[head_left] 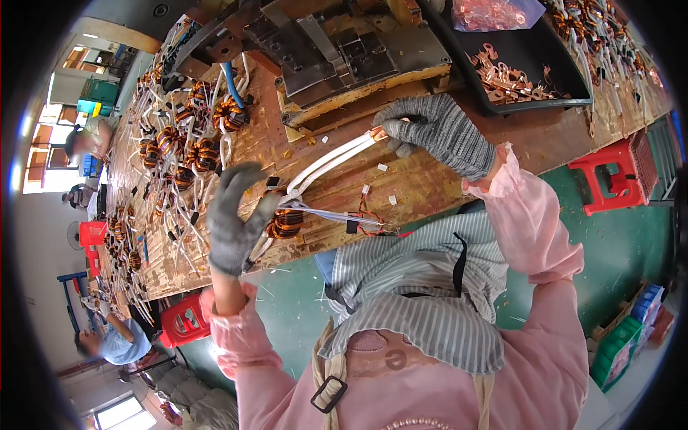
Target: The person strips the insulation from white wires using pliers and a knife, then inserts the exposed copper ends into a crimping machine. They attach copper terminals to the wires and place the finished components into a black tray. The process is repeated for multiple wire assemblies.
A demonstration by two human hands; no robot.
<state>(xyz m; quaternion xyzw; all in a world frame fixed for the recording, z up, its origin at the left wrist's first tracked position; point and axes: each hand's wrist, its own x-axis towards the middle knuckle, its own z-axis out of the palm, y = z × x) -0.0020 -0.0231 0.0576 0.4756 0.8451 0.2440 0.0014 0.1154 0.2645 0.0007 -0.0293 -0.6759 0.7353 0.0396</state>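
Copper-wound coils [188,147] lay heaped on the wooden table [401,190] at far left. The left hand [233,222], in a grey glove, had its grip spread open, fingers just beside a coil [286,223] at the table's near edge, holding nothing. White sleeved leads [326,163] ran up from that coil to the right hand [433,129], whose grip was closed on their copper-tipped ends. A black tray [534,54] of copper lugs stood beyond.

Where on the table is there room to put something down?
Bare wood lies between the metal press and the near table edge, under the white wires, with only small scraps. The left side is crowded with copper coils; the black tray holds copper lugs.
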